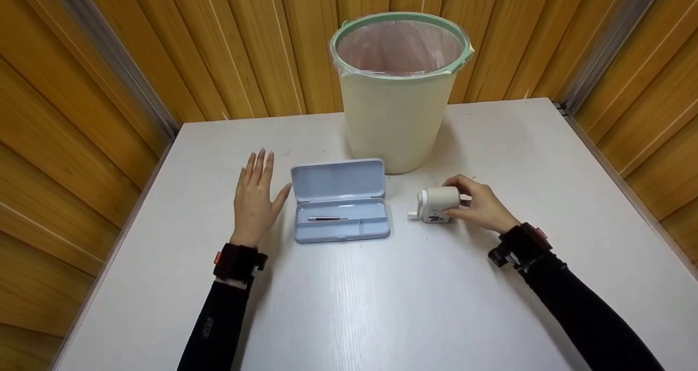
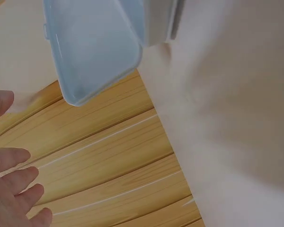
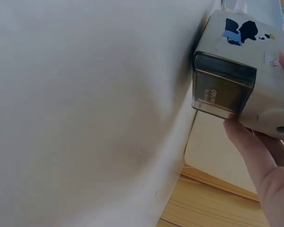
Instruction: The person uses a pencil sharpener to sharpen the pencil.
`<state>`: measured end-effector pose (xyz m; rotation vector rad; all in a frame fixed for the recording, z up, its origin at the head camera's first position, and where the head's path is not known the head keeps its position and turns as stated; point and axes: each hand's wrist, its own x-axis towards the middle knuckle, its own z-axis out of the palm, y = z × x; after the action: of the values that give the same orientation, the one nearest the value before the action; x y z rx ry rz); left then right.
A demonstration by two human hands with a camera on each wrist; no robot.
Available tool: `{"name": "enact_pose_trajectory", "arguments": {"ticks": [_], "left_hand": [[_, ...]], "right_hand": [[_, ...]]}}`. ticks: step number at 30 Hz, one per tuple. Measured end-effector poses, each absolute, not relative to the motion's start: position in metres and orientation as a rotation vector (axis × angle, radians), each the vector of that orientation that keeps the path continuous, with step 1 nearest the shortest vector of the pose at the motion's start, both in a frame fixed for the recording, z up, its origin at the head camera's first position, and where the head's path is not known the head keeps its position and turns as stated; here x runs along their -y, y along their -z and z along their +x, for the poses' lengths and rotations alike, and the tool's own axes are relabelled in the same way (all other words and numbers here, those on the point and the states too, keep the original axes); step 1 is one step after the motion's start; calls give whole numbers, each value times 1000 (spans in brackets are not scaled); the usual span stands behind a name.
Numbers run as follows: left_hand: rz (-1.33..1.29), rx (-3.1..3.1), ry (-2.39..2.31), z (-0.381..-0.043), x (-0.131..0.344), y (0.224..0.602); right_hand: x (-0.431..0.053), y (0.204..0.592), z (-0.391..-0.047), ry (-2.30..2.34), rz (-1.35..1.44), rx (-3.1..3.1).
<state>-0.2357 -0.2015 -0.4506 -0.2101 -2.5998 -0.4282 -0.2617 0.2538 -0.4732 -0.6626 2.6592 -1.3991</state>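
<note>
My right hand (image 1: 485,207) grips a cream crank pencil sharpener (image 1: 440,201), thumb on its near side and fingers around the far side. Up close in the right wrist view, the sharpener (image 3: 270,71) shows a dark see-through shavings drawer (image 3: 222,87) and a blue-and-black cartoon print. Whether it touches the table cannot be told. To its left lies a light blue pencil case (image 1: 338,180) with its lid raised. A thin dark red and silver pen-like stick (image 1: 327,219) lies inside. My left hand (image 1: 254,207), fingers straight, is beside the case's left edge and holds nothing.
Behind the pencil case stands a tall cream waste bin (image 1: 392,120) with a green rim and a clear plastic liner. The white table (image 1: 349,305) ends at wood-patterned walls (image 1: 256,43) at the back and on both sides.
</note>
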Motion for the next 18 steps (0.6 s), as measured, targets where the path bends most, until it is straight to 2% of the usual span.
{"name": "enact_pose_trajectory", "arguments": {"ticks": [12,18], "left_hand": [[10,2889,424,-228,225,462],[48,2958,419,-224,231,460]], "right_hand": [[-258,470,-261,1281,-666,-2627],[-276,443,-261,1038,-633,-2772]]}}
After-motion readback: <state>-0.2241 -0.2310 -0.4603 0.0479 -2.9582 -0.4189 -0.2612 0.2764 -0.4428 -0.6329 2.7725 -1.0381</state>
